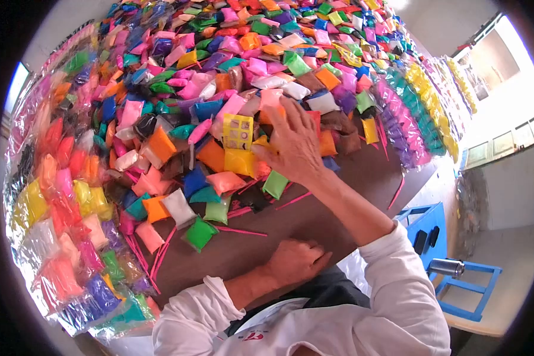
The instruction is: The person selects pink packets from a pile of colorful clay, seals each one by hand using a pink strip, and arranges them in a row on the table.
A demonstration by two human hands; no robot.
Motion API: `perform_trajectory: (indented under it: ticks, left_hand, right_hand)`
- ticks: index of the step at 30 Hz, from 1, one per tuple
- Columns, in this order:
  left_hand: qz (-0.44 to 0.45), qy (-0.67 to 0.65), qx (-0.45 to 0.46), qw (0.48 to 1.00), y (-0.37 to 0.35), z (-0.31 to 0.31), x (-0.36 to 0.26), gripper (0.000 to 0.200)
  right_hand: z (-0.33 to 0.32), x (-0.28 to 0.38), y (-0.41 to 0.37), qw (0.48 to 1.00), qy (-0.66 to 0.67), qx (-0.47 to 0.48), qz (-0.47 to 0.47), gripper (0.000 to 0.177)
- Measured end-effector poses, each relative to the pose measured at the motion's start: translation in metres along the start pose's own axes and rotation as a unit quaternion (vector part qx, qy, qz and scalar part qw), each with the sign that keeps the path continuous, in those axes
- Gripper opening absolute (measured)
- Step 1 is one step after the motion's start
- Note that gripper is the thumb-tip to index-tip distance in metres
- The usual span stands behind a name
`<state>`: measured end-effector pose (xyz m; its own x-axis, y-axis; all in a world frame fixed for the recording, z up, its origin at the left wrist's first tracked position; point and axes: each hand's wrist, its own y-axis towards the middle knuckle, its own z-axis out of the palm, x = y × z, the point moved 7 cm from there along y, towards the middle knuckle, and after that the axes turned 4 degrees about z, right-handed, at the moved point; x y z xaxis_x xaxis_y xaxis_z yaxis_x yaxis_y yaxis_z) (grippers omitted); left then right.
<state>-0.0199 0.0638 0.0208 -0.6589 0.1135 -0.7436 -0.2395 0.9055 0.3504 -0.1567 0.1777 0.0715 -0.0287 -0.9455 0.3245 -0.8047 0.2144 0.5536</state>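
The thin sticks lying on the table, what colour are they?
The thin sticks are pink, seen best in the head view.

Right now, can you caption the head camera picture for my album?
The right hand reaches over a rainbow heap of little packets while the left hand rests on the brown table.

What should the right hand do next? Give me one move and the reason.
Probably close the right hand on the salmon-pink packet by its fingertips: its fingers are spread over the packet pile, while the left hand rests on the brown tabletop.
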Motion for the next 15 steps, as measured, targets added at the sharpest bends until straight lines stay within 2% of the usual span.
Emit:
perform_trajectory:
  ticks: [2, 5, 6, 13, 15]
  left_hand:
    - [-0.011, 0.005, 0.011, 1.0, -0.001, 0.005, -0.004, 0.03]
    - [0.006, -0.005, 0.005, 1.0, 0.001, -0.002, 0.004, 0.03]
    - [0.001, -0.006, 0.005, 1.0, 0.0, -0.003, 0.004, 0.03]
    - [-0.003, -0.017, -0.009, 1.0, -0.002, -0.006, 0.003, 0.03]
    - [-0.002, -0.018, -0.007, 1.0, -0.002, -0.005, 0.003, 0.03]
  right_hand:
    - [0.012, 0.006, -0.003, 1.0, -0.017, -0.003, -0.007, 0.052]
    - [0.024, 0.001, 0.0, 0.997, 0.033, -0.063, 0.0, 0.038]
    - [0.02, 0.004, -0.003, 0.993, 0.053, -0.103, -0.011, 0.029]
    - [0.018, 0.0, -0.002, 0.986, 0.076, -0.151, 0.008, 0.023]
    - [0.015, -0.005, -0.003, 0.985, 0.086, -0.15, 0.014, 0.014]
